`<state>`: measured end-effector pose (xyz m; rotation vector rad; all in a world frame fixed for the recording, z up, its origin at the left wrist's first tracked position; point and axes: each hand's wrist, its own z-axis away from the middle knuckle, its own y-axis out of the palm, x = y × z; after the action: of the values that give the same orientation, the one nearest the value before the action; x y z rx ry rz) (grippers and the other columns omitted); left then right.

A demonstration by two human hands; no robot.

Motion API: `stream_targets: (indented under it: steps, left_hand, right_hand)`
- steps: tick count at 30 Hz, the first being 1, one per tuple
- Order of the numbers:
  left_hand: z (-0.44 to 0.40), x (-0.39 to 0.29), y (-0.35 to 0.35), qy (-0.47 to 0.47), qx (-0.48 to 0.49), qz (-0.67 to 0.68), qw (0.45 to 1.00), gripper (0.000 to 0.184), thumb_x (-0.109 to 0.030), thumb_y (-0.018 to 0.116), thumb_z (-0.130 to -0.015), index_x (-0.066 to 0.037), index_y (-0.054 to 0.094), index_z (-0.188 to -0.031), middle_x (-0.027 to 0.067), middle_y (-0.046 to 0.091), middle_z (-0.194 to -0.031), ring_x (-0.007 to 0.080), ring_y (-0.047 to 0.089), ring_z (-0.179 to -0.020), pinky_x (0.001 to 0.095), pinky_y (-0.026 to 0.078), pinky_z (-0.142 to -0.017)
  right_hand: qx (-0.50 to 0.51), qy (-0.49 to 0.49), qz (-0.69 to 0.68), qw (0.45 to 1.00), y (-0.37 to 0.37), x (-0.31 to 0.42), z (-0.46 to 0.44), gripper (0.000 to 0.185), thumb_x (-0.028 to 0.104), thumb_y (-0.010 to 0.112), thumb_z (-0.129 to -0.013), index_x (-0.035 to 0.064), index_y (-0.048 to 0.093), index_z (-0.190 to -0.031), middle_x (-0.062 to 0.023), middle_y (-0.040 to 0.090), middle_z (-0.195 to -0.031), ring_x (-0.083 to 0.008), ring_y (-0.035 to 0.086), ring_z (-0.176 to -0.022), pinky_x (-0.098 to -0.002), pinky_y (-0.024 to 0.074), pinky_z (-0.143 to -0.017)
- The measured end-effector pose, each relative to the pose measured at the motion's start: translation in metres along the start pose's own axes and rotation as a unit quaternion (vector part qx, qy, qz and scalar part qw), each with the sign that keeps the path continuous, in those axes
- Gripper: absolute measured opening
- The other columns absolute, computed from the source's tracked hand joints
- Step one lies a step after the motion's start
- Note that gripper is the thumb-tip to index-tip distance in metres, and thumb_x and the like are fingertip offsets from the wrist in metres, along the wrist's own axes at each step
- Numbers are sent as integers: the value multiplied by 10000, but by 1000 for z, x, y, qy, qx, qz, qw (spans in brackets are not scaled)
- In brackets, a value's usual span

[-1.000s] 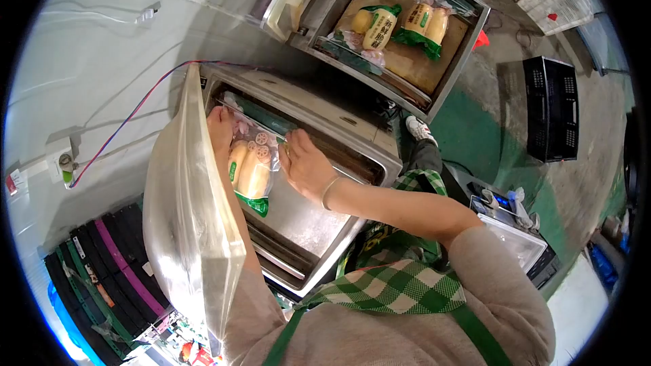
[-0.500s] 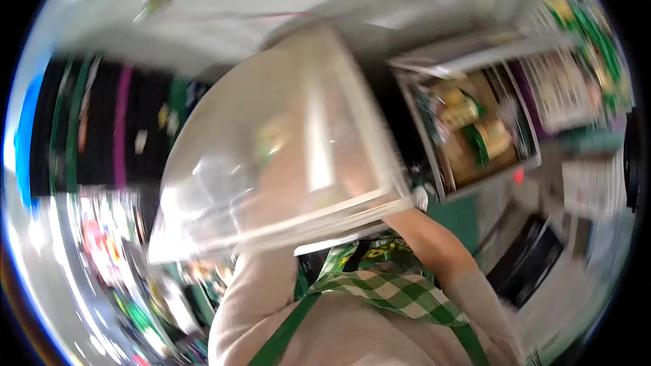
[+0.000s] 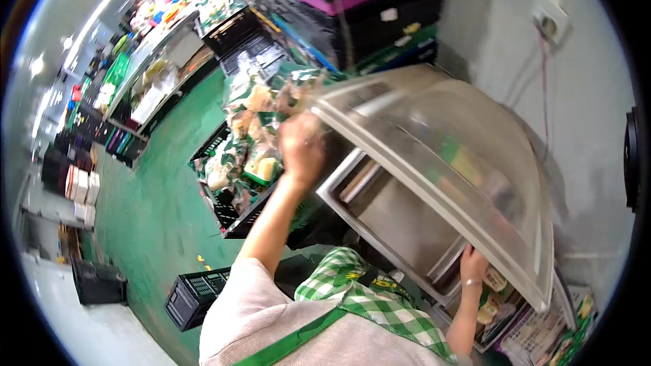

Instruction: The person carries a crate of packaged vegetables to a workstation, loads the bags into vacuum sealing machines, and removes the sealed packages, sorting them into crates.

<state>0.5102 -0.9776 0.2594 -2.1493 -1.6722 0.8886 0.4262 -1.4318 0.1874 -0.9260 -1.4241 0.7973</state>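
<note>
A clear domed lid [image 3: 434,129] with a pale frame slants over a metal chamber [image 3: 407,224], which shows through the gap beneath it. My left hand [image 3: 302,146], somewhat blurred, has its fingers closed at the lid's left corner. Farther along the same edge, my right hand [image 3: 473,266] curls its fingers on the frame, though part of that grip is hidden. Bagged food packs [image 3: 494,291] lie in the second compartment, beyond my right hand. Left of my left hand, a black crate [image 3: 237,220] is heaped with bagged food packs [image 3: 254,129].
Stacked black crates [image 3: 386,0] stand behind the machine, beside a grey wall with a socket [image 3: 550,19]. A folded black crate [image 3: 193,298] and a black bin [image 3: 98,281] sit on the green floor [image 3: 156,210]. Laden shelves [image 3: 163,47] run along the far left.
My view has turned. The lid has swung down from nearly upright and now slants over the metal chamber. My hands, largely behind the lid before, now show at its edge.
</note>
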Motion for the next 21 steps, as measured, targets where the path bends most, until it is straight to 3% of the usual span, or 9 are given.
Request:
stream_targets:
  steps: [1,2,3,5,9,10,13,16,21]
  left_hand:
    - [-21,39,-22,-69,-57,-17,996,351,-58,643,-678,-25,573,-1020,160,589,-987,323,524,-953,425,367,-878]
    - [-6,133,-20,-121,-58,-184,974,443,-148,664,-695,-30,536,-1102,159,551,-1042,307,471,-1024,436,321,-925]
    - [-15,163,-32,-257,-66,-207,942,603,-269,700,-679,-54,474,-1195,153,489,-1112,312,422,-1073,428,318,-940]
    - [-28,216,-45,-317,-20,-283,905,742,-356,749,-618,-86,437,-1234,150,437,-1156,315,382,-1105,441,332,-928]
    - [-61,261,-47,-321,128,-317,883,468,-326,691,-682,-136,578,-1095,75,493,-1126,275,375,-1110,457,321,-899]
    - [-61,277,-43,-323,158,-319,877,275,-304,653,-713,-144,658,-937,45,559,-1042,261,393,-1094,453,307,-896]
    - [-69,289,-44,-199,114,-308,924,160,-247,631,-726,-115,667,-809,33,613,-893,242,487,-982,430,359,-848]
    - [-86,273,-52,-182,85,-177,963,127,-183,632,-725,-83,650,-800,59,615,-825,258,545,-859,382,428,-761]
    - [-135,192,-119,48,42,-26,998,97,9,640,-717,28,585,-795,130,606,-827,254,585,-747,301,467,-663]
  right_hand:
    - [-17,-6,42,999,0,7,9,318,108,542,-799,2,533,-1099,-225,543,-1086,-392,478,-1037,-455,376,-879]
    - [-18,6,35,999,3,24,12,308,94,547,-796,8,535,-1092,-208,545,-1090,-384,478,-1040,-451,376,-880]
    - [-19,19,30,999,2,39,15,300,81,552,-792,15,536,-1084,-191,547,-1094,-376,478,-1042,-448,377,-882]
    - [18,-6,0,1000,5,78,13,249,29,552,-761,24,551,-1009,-156,544,-1106,-350,484,-1032,-424,382,-887]
    - [74,-145,-53,985,25,160,7,209,-2,559,-711,30,573,-916,-134,550,-1089,-330,495,-1003,-396,398,-878]
    - [88,-164,-57,981,30,178,5,201,3,555,-716,30,575,-914,-138,550,-1084,-328,500,-993,-396,401,-876]
    - [105,-218,-82,967,42,216,-6,187,11,550,-726,33,579,-909,-141,549,-1076,-320,508,-976,-395,408,-872]
    - [92,-256,-115,955,51,231,-14,182,4,565,-719,41,590,-895,-121,546,-1079,-307,504,-982,-388,413,-866]
    - [122,-312,-159,929,46,253,-29,166,41,574,-732,40,603,-896,-113,566,-1049,-292,519,-966,-372,424,-849]
